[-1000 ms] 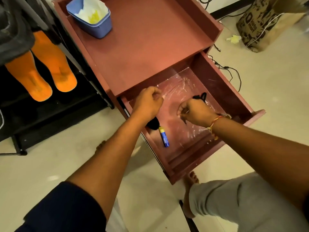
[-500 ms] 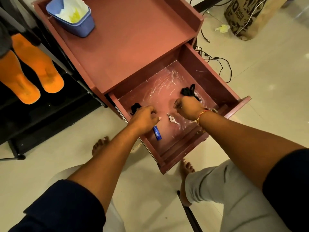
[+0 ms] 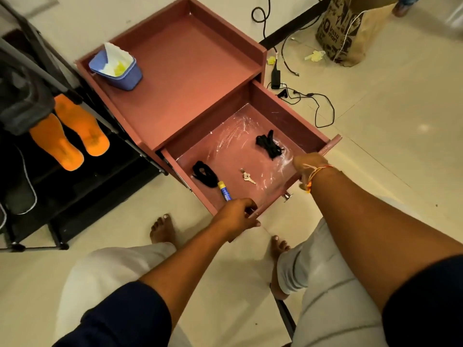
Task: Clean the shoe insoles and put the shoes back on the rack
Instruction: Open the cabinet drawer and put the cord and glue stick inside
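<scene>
Laces now lie let go in the drawer, your left hand gripping its front edge and your right hand on it, grip unclear, probably to close it.

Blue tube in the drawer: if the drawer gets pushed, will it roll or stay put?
Probably rolls: the tube looks round and smooth, lying flat on the drawer floor. It seems small and rigid, so likely light. The black lace beside its cap might check it.
</scene>
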Motion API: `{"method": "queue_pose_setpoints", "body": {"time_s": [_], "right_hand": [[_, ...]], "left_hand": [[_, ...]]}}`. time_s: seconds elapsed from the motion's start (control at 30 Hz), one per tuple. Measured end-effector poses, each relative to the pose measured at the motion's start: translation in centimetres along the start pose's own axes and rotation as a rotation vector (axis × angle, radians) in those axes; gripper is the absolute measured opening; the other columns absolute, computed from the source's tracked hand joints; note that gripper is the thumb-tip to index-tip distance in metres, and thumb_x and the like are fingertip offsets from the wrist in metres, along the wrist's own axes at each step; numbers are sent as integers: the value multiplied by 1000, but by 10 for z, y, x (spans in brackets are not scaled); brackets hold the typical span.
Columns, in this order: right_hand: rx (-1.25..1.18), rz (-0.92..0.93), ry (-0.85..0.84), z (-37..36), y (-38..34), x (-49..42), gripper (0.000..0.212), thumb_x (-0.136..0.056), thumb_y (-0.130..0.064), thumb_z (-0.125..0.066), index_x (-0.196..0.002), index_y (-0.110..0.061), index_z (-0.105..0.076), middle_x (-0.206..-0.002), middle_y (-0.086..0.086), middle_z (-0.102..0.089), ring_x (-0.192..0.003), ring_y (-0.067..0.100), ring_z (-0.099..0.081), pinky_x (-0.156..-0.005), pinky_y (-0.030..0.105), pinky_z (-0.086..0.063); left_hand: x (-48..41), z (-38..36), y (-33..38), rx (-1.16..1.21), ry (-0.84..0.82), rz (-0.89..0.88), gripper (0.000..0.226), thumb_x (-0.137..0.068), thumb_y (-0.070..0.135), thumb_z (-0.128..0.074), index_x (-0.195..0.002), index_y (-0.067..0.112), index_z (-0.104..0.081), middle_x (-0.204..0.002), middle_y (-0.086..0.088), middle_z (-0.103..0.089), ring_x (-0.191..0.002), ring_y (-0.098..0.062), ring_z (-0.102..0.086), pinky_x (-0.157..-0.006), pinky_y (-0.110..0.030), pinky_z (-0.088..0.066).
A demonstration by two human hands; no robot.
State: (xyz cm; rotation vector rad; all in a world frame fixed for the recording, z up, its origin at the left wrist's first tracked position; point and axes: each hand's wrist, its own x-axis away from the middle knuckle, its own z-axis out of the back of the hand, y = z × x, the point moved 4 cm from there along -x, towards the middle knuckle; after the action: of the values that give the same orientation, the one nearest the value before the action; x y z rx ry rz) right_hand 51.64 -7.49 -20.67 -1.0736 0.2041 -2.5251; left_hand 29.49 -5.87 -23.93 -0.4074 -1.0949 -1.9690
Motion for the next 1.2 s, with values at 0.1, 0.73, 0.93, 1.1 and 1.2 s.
{"method": "queue_pose_setpoints", "body": {"time_s": [0.1,0.73,0.93,1.1,1.2], "right_hand": [[-10,38,3,2,4,3,36,-93,-19,-67,-125,-3,-61,-125,14,-64,-116,31,-61,-95,32,-48],[-1034,43,-459,-39,-118,-74,25,-103,-12,-44,-121,-6,-60,-118,4,-67,-99,10,-69,-75,19,-56],[-1121,132,-489,-46,-139,-75,26,-102,-14,-51,-128,-14,-57,-128,1,-62,-116,15,-61,-86,31,-52],[-1041,322,-512,-53,-152,-83,59,-96,5,-49,-147,-25,-43,-142,-6,-52,-126,15,-54,-94,39,-51],[-954,418,-512,-60,-164,-83,75,-93,11,-45,-154,-29,-30,-160,-12,-30,-137,15,-42,-92,34,-50]], "left_hand": [[3,-1,2,-37,101,22,41,-88,26,-78,-126,17,-66,-119,-3,-69,-104,-22,-63,-91,-34,-56],[-40,143,-51,-620,700,194,119,-81,45,-81,-160,7,-1,-168,-16,-1,-156,-33,0,-126,-44,-9],[-67,179,-67,-583,591,330,117,-78,46,-83,-159,4,-10,-166,-18,-15,-155,-34,-13,-126,-44,-14],[-70,187,-67,-578,695,253,65,-88,28,-78,-140,6,-47,-138,-14,-53,-127,-32,-49,-99,-43,-48],[-69,191,-68,-596,764,228,42,-89,17,-76,-124,6,-56,-121,-14,-58,-112,-31,-54,-85,-43,-51]]}}
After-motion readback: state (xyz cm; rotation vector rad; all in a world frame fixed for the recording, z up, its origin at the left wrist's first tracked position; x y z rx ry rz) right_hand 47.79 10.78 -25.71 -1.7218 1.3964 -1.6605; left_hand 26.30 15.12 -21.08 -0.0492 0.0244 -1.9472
